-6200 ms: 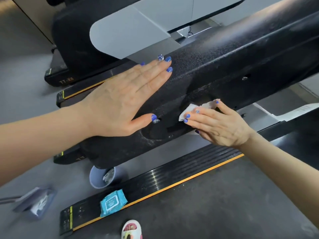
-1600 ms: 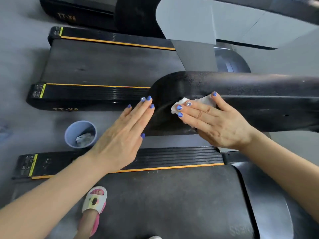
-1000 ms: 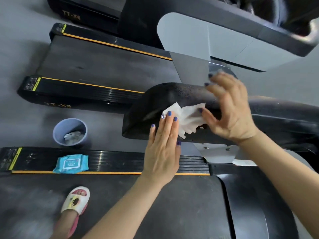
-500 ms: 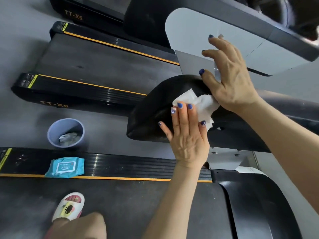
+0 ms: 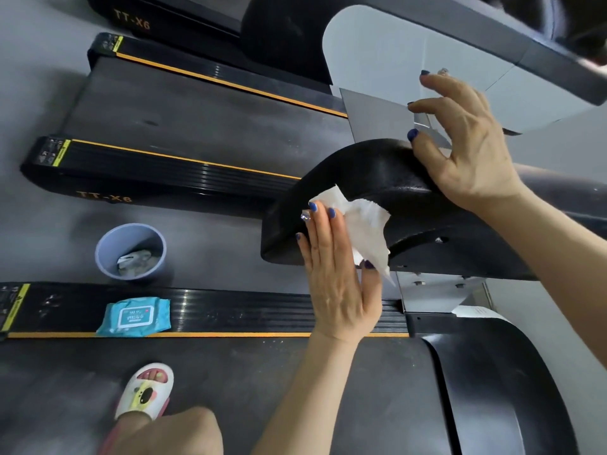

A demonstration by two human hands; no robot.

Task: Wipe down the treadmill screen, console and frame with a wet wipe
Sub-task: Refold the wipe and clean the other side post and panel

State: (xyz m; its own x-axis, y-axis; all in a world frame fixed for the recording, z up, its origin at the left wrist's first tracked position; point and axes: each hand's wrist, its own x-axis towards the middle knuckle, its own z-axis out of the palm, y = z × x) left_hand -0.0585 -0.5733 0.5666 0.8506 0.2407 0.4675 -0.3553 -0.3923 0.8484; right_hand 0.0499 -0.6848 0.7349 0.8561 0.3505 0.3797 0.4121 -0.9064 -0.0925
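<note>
— Left hand [image 5: 338,284]?
— Flat, fingers straight, pressing the white wet wipe [image 5: 368,231] against the rounded end of the black treadmill handrail [image 5: 387,178] — the wipe hangs down past the thumb.
— And the right hand [image 5: 466,149]?
— Resting on top of that handrail, fingers loosely spread, gripping nothing.
— Anything below?
— A blue wipes pack [image 5: 134,316] on the side rail [image 5: 230,311] and a grey bin [image 5: 131,251] on the floor.
</note>
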